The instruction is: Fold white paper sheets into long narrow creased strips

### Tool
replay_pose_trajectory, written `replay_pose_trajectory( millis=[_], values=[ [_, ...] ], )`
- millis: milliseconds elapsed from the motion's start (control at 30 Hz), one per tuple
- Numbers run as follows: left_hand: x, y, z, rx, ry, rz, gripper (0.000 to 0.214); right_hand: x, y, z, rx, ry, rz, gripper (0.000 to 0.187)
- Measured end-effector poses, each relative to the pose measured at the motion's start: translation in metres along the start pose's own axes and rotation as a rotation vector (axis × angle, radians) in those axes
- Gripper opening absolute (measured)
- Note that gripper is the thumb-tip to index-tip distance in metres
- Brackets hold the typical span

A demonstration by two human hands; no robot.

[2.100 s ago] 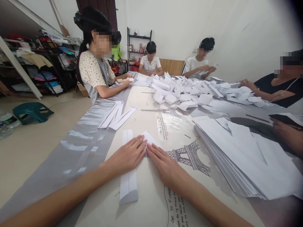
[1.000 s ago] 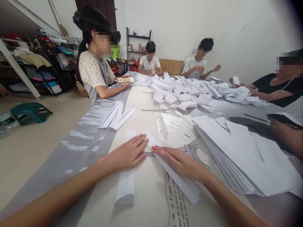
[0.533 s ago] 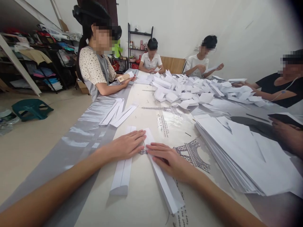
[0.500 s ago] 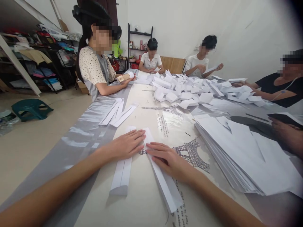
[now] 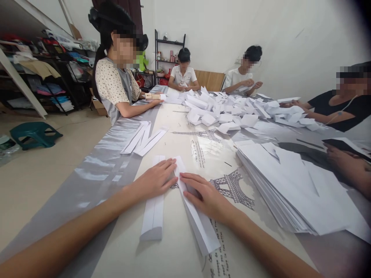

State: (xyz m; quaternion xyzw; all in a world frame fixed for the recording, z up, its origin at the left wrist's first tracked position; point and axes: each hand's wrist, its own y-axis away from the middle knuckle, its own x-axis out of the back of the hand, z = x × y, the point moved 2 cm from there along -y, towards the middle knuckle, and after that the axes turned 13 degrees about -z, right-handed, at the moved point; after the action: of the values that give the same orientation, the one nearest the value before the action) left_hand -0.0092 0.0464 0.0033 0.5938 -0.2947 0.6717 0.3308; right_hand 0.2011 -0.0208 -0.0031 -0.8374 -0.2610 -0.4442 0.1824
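Observation:
My left hand (image 5: 155,180) lies flat with fingers stretched out, its fingertips touching the upper end of a long folded white paper strip (image 5: 198,224) that slants toward me. My right hand (image 5: 206,195) presses flat on the middle of that same strip. A second folded white strip (image 5: 153,220) lies beside it to the left, partly under my left hand and wrist. Both strips rest on a table cover (image 5: 174,255) printed with Eiffel Tower drawings.
A thick stack of white sheets (image 5: 295,189) lies to my right. Folded strips (image 5: 143,139) lie further up the table, and a heap of folded papers (image 5: 232,112) fills the far end. Several other people sit round the table; a green stool (image 5: 33,134) stands on the floor left.
The strip under my right hand has swung from slanting rightward to nearly parallel with the left strip. Both hands stayed flat on the paper and slid slightly.

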Motion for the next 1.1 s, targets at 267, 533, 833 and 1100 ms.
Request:
replay_pose_trajectory(
  millis=[267, 533, 833, 1100],
  values=[
    [-0.0008, 0.0010, -0.0036, 0.018, 0.047, 0.010, 0.050, -0.0029, -0.0011, -0.0036, 0.051, 0.098, -0.002, 0.041],
    [-0.0017, 0.0001, -0.0043, 0.038, 0.032, -0.010, 0.054, -0.0033, 0.0006, -0.0047, 0.048, 0.115, -0.009, 0.040],
    [-0.0093, -0.0021, -0.0068, 0.057, 0.005, 0.036, 0.053, 0.0033, 0.0011, -0.0020, 0.050, -0.039, 0.021, 0.039],
    [-0.0090, -0.0018, -0.0062, 0.063, 0.036, -0.002, 0.055, 0.0019, -0.0007, -0.0027, 0.055, -0.046, 0.005, 0.040]
  ],
)
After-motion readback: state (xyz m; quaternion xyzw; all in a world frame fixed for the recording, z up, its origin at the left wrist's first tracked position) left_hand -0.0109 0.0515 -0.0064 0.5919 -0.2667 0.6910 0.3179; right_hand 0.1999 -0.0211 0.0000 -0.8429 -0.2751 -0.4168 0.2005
